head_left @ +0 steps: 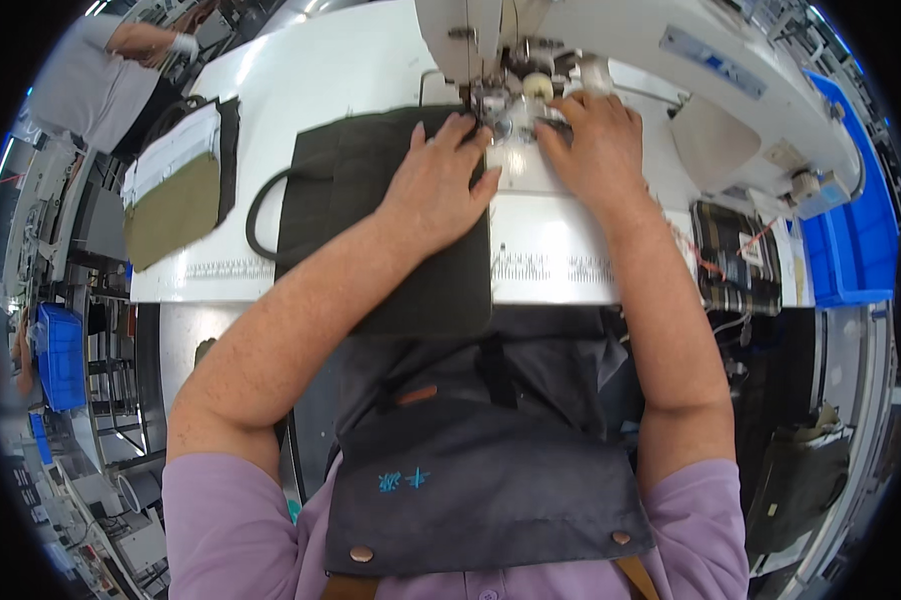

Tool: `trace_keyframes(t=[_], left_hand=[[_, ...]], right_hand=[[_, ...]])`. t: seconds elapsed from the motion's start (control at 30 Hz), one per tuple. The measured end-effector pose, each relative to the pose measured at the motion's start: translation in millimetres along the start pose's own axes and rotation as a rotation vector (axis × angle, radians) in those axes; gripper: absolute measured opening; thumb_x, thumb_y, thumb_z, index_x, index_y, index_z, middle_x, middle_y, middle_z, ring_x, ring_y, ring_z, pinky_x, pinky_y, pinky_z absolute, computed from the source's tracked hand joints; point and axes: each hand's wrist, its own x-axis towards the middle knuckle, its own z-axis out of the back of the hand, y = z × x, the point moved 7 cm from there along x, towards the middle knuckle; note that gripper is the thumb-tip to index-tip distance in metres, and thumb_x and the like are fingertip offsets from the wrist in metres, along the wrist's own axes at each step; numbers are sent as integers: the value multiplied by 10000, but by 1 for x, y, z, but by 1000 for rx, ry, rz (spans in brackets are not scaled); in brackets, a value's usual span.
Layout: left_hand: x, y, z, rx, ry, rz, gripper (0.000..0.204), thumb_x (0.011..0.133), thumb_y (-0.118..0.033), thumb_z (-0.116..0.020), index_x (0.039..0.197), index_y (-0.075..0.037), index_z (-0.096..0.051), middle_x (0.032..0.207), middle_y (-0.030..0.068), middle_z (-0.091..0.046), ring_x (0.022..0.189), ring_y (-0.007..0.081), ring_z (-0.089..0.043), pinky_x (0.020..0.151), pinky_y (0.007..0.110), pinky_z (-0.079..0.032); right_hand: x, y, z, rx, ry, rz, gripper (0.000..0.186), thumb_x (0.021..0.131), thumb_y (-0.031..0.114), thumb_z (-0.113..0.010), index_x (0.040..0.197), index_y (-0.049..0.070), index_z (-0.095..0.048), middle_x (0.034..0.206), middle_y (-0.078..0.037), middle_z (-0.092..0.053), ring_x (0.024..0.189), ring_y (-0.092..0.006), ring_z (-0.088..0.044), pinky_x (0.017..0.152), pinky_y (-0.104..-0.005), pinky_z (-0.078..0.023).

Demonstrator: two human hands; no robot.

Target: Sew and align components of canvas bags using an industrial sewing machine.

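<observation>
My left hand lies with fingers spread on a dark olive fabric piece with a loop handle at its left side; its fingertips are beside the needle area of a white sewing machine. The fabric's upper right edge is at that needle area. My right hand rests right of the needle, by a cream round part, fingers slightly curled and apart over the machine's metal fittings; its fingertips are partly hard to make out.
The white table holds layered cloth pieces at left and a plaid item at right. Blue bins stand at right and lower left. Another person works at upper left. Dark cloth hangs at lower right.
</observation>
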Motion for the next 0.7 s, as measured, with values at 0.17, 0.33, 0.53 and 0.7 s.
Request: trace_keyframes(t=[0.17,0.33,0.53,0.7], left_hand=[[-12,3,11,-50,-1,-59,666,989,-517,-558,1409,-1,-543,1480,210,-508,1412,367,-444,1172,617,-299],[-80,-41,51,-167,197,-174,755,903,-461,-702,1500,-76,-444,1577,166,-422,1494,351,-349,1204,644,-198],[-122,-50,58,-426,123,-190,463,786,-120,-836,1209,-52,-660,1364,116,-641,1291,320,-601,1135,508,-421],[-122,-34,59,-551,59,-101,266,779,-80,-834,1022,-45,-730,1255,114,-710,1193,301,-677,1095,466,-479]], right_hand=[[-1,24,39,127,12,19,163,887,272,-708,913,122,-768,835,-64,-703,764,-299,-685,697,-415,-527],[-70,63,85,617,421,-267,226,930,238,-696,846,30,-722,742,-144,-681,652,-342,-662,597,-403,-509],[-164,94,55,926,552,-467,267,937,220,-730,1034,-29,-734,751,-135,-705,636,-219,-669,638,-328,-531],[-171,109,21,1606,566,-767,231,1004,203,-679,1043,-16,-742,703,22,-628,654,-20,-566,592,-217,-451]])
